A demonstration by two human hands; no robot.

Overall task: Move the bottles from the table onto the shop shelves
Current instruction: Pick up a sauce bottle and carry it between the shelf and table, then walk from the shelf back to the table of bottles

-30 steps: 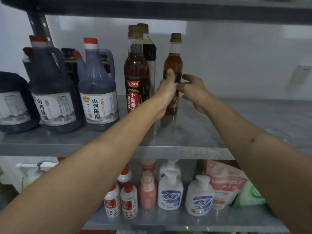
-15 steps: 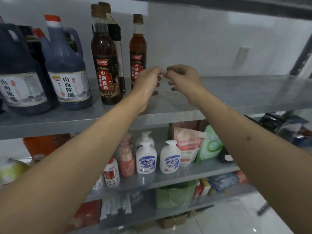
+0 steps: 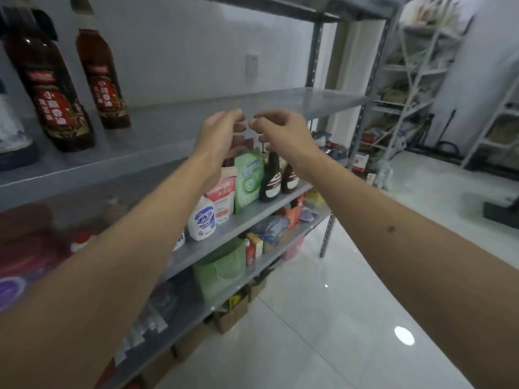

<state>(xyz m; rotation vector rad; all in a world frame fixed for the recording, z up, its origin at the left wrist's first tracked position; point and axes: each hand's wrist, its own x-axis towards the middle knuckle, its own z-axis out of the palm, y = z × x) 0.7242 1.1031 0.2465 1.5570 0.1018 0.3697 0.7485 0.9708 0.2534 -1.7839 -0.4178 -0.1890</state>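
Grey steel shelf [image 3: 252, 103] at chest height, and two amber-brown bottles already stand on it at the far left: a taller bottle [image 3: 46, 88] in front with a red label, a slimmer bottle [image 3: 102, 77] just beside it toward the wall. A darker jug [image 3: 12, 130] shows only partly at the left edge. My left hand [image 3: 217, 138] and right hand [image 3: 283, 130] hang in the air in front of the shelf edge, near each other, tips almost meeting. Fingers [image 3: 238, 127] on both hands loosely curled and holding nothing. Both hands sit well apart from the two brown bottles. To the right of those bottles the shelf runs on with nothing standing on the part I can see. On the shelf below stand a white pump bottle [image 3: 202, 220], a pink pouch [image 3: 223, 199], a green pouch [image 3: 248, 178] and two dark sauce bottles [image 3: 271, 181]. Lower tiers hold boxes and packets, too blurred to name. The desk with the remaining bottles is not in view, so I cannot count what is left. My reading: at least these two bottles are placed, my hands are free, and this leg of the job is finished. Next is likely a trip to the desk for another bottle, with the open stretch of shelf the obvious spot.
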